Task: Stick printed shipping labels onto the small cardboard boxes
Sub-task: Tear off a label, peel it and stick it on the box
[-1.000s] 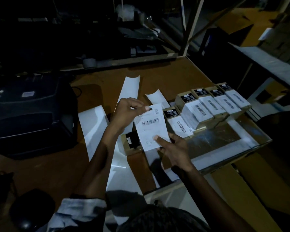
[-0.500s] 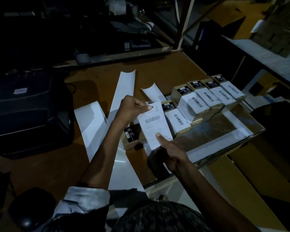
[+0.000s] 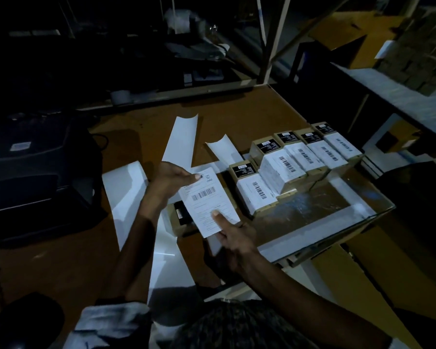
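Head view: my left hand (image 3: 169, 183) and right hand (image 3: 233, 231) pinch the label (image 3: 208, 201) at opposite corners, taut above the unlabelled box (image 3: 180, 219), to land flat.

The room was dim. A brown desk (image 3: 237, 114) carried a black printer (image 3: 35, 177) at its left; behind stood a pale metal post (image 3: 275, 39) and dark shelving (image 3: 136, 46).

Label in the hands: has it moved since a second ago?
Yes, slightly: the label has sunk lower over the unlabelled box, toward the person.
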A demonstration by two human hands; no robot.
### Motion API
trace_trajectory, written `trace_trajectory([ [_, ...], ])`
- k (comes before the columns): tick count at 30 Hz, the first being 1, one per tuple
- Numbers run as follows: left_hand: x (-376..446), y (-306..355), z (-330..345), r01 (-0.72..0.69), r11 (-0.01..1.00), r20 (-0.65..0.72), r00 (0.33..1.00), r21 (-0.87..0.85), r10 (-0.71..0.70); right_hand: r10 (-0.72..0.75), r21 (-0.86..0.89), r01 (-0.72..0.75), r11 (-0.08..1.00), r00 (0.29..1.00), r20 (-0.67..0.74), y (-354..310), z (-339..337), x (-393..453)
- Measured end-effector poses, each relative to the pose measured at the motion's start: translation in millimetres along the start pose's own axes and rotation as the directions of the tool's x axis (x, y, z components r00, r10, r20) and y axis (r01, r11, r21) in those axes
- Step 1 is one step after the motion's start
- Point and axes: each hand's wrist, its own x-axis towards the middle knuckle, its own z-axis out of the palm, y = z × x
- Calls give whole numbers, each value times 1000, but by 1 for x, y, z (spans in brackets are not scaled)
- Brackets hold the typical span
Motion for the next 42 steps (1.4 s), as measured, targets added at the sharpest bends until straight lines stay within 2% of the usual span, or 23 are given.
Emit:
trace_trajectory([
  [3,6,-2,11,11,1000,53,999,-19,-10,-79,2,79,997,995,-61,5,-13,9],
  [8,15,-6,16,50,999,127,991,5,-50,-233,-70,229,971,970,-63,15,-18,14],
  [19,16,-18,14,72,997,162,984,29,-76,-358,-91,348,933,924,-133,23,-12,17],
  [25,16,-20,14,49,999,185,981,20,-51,-374,-42,372,927,919,-125,24,-12,19],
  [34,28,-24,20,73,982,162,981,177,-102,-372,-46,370,928,916,-148,27,-13,21],
  [42,33,-26,21,94,976,160,979,195,-126,-382,-28,383,923,907,-176,27,-12,22],
])
